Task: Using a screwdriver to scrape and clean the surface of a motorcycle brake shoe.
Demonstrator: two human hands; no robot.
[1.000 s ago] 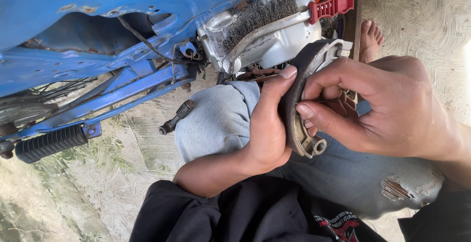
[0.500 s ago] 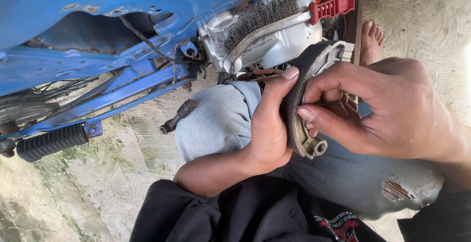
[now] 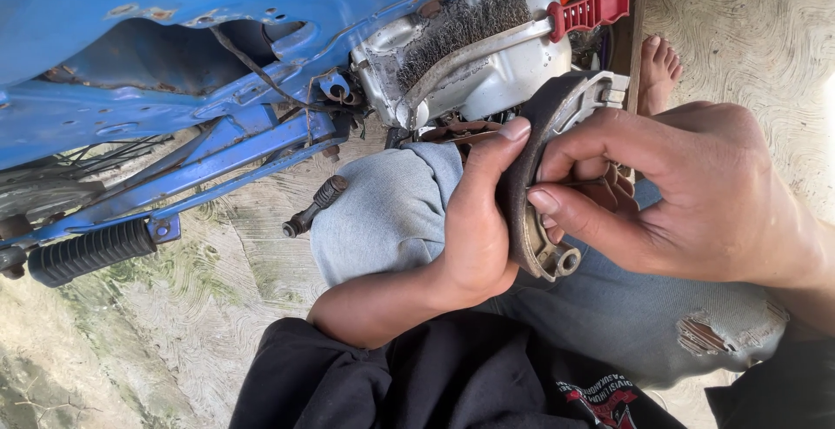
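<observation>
Tightly hemmed under the blue frame (image 3: pixel 174 11), both hands' fingers (image 3: pixel 557 164) clenched around the brake shoe (image 3: pixel 544 211).

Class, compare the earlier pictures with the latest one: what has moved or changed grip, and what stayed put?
Hardly anything moved. The right hand shifted its fingertips very slightly on the curved brake shoe. The left hand still clasps the shoe's outer side over the knee. The wire brush with the red handle remains on the engine casing, and the blue frame and black footpeg are unchanged.
</observation>
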